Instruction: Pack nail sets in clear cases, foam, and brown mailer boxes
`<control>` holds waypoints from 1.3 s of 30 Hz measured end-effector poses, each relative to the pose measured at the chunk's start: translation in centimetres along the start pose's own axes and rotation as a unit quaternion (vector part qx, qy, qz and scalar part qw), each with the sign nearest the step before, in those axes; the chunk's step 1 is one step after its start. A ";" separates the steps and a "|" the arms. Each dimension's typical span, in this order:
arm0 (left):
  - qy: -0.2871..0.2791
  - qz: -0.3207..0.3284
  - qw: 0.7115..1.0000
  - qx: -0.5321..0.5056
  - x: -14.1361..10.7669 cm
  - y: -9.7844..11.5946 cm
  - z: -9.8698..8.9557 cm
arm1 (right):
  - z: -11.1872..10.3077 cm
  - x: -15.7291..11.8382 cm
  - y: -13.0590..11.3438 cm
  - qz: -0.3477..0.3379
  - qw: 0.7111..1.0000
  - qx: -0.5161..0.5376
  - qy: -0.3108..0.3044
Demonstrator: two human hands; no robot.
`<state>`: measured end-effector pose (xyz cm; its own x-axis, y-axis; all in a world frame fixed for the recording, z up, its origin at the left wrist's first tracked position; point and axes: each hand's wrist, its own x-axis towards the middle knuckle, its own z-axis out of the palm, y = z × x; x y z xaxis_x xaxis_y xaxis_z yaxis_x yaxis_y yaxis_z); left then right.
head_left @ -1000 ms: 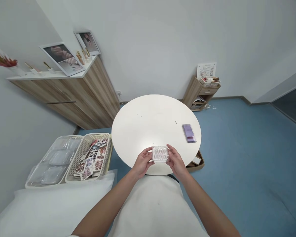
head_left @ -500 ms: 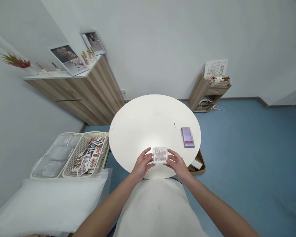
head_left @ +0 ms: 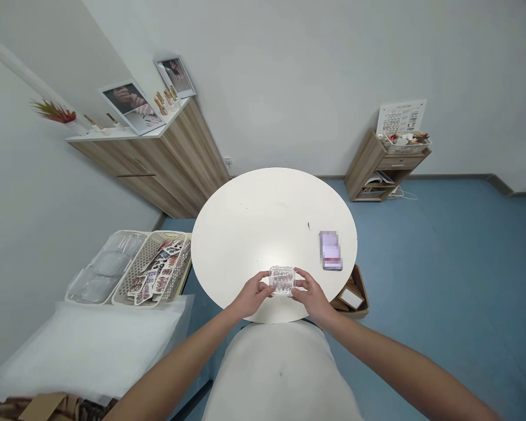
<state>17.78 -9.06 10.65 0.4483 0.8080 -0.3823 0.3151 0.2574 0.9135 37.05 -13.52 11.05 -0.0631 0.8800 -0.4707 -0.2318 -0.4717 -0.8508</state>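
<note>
A small clear plastic case with several pinkish nail-shaped pieces inside is held level over the near part of the round white table. My left hand grips its left side, fingers at the edge and thumb near the lower corner. On the right side, my right hand holds the case in the same way. A purple, blurred-out phone-like object lies on the table to the right, apart from both hands.
At the left, a white basket holds several nail cards, beside a container of clear boxes. A cardboard box sits below the table's right edge. Wooden cabinets stand behind left, with a small shelf behind right.
The view has shifted slightly. The case remains between both hands, a little lower in the picture, and my left fingers and thumb have closed more tightly around its side.
</note>
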 end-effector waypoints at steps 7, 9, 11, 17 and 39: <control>0.022 0.017 0.999 0.040 -0.5 0.4 1.0 | -0.9 0.7 0.3 -0.004 0.999 -0.039 -0.018; 0.034 0.021 0.997 0.059 -0.7 0.8 1.1 | -1.1 0.9 0.3 -0.007 0.998 -0.051 -0.019; 0.045 0.031 0.995 0.086 -0.8 1.3 1.2 | -1.2 0.9 0.1 -0.012 0.998 -0.062 -0.022; 0.079 0.060 0.990 0.102 -1.2 1.9 0.9 | -1.2 1.1 -0.9 -0.016 0.996 -0.070 -0.046; 0.151 -0.010 0.987 0.048 -2.0 -4.8 -11.1 | 12.5 7.9 0.7 0.054 0.985 -0.136 -0.089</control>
<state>6.07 -6.03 8.61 0.1765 0.9279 -0.3283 0.4052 0.2355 0.8834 24.28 -6.16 9.65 -0.2483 0.8077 -0.5347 0.0534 -0.5398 -0.8401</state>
